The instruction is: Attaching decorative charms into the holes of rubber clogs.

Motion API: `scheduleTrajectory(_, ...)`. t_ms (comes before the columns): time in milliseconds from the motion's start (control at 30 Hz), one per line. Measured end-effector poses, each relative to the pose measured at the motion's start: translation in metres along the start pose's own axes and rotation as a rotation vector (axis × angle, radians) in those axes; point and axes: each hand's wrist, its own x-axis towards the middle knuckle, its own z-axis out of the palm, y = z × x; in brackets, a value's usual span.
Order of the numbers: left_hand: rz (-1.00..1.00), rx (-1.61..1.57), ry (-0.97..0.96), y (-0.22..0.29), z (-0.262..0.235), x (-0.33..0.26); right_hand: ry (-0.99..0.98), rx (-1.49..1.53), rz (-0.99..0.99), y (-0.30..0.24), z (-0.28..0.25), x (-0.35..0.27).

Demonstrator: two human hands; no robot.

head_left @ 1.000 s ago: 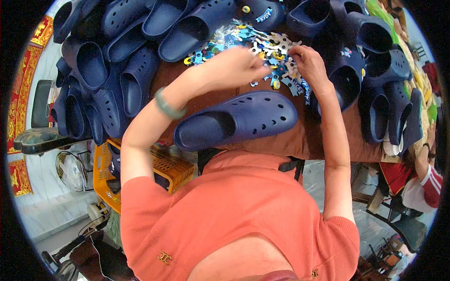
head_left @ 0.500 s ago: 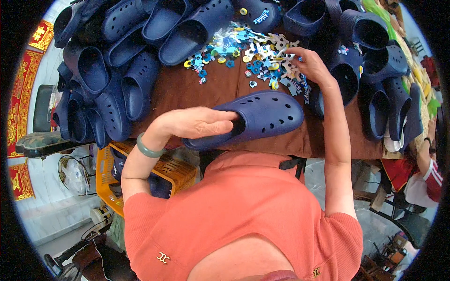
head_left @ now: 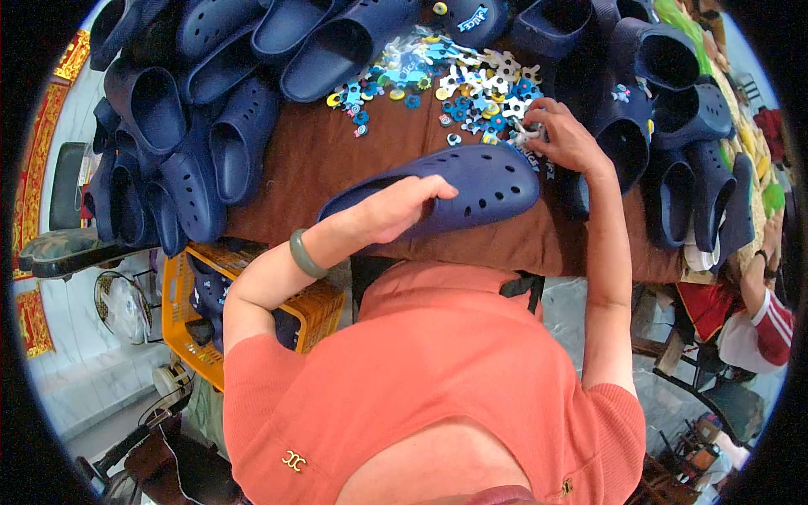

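Observation:
A navy clog lies across the front of the brown cloth, toe to the right, its holed upper facing up. My left hand, with a green bangle at the wrist, grips the clog beside its foot opening; part of the fingers is hidden. Beyond the toe, my right hand pinches a small white shoe charm between thumb and fingers. That hand is at the near right edge of a heap of blue, white and yellow shoe charms.
Many navy clogs crowd the left and back of the brown cloth. More clogs stand at the right. A yellow plastic crate holding clogs is below the table at left. Another person's arm shows at far right.
My right hand has drawn back from the heap toward the clog's toe with a white charm. My left hand has shifted right along the clog, which has tilted slightly.

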Motion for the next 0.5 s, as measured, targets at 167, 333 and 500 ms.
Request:
scheduleTrajectory(167, 0.028, -0.117, 0.055, 0.005, 0.008, 0.003, 0.151, -0.052, -0.008, 0.001, 0.025, 0.011)
scheduleTrajectory(333, 0.064, -0.183, -0.007, 0.004, 0.003, 0.011, 0.391, -0.079, 0.096, 0.011, 0.031, 0.014)
scheduleTrajectory(500, 0.117, -0.221, -0.04, 0.001, 0.004, 0.012, 0.68, 0.562, 0.237, -0.001, 0.028, -0.002)
